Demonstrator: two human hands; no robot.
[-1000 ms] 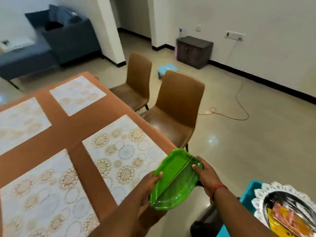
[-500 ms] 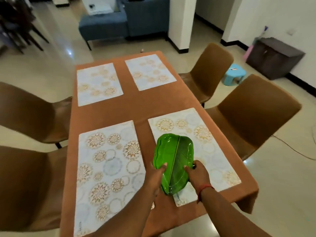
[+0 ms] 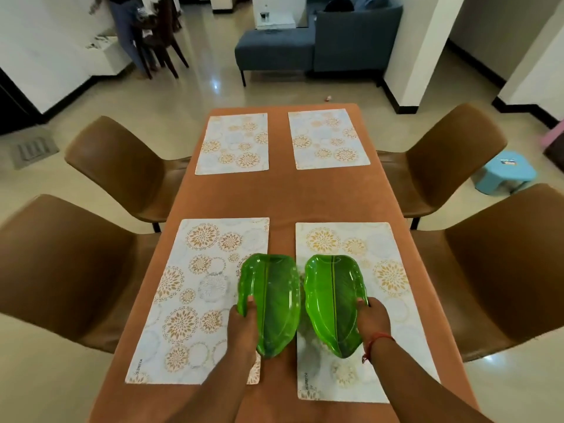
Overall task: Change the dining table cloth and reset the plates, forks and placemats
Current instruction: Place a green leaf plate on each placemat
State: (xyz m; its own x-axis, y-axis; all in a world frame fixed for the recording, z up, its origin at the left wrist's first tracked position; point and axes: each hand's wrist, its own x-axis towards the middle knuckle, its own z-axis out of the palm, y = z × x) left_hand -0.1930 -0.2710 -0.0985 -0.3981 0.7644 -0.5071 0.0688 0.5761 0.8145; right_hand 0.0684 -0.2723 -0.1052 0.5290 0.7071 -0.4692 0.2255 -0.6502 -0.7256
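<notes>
An orange cloth (image 3: 293,196) covers the dining table, with several floral placemats on it. My left hand (image 3: 242,325) grips the left rim of a green leaf-shaped plate (image 3: 274,303) held over the near left placemat (image 3: 195,300) and the gap beside it. My right hand (image 3: 370,320) grips the right rim of a second green leaf plate (image 3: 334,303) above the near right placemat (image 3: 393,300). The two plates sit side by side, almost touching. The far left placemat (image 3: 233,143) and far right placemat (image 3: 328,138) are bare. No forks are in view.
Brown chairs stand at both long sides: near left (image 3: 61,270), far left (image 3: 122,160), far right (image 3: 442,154), near right (image 3: 503,264). A blue stool (image 3: 505,172) sits on the floor at right. A blue sofa (image 3: 317,47) is beyond the table.
The single stack of green plates I held with both hands has been split into two, one in each hand. My view has swung to face straight down the table.
</notes>
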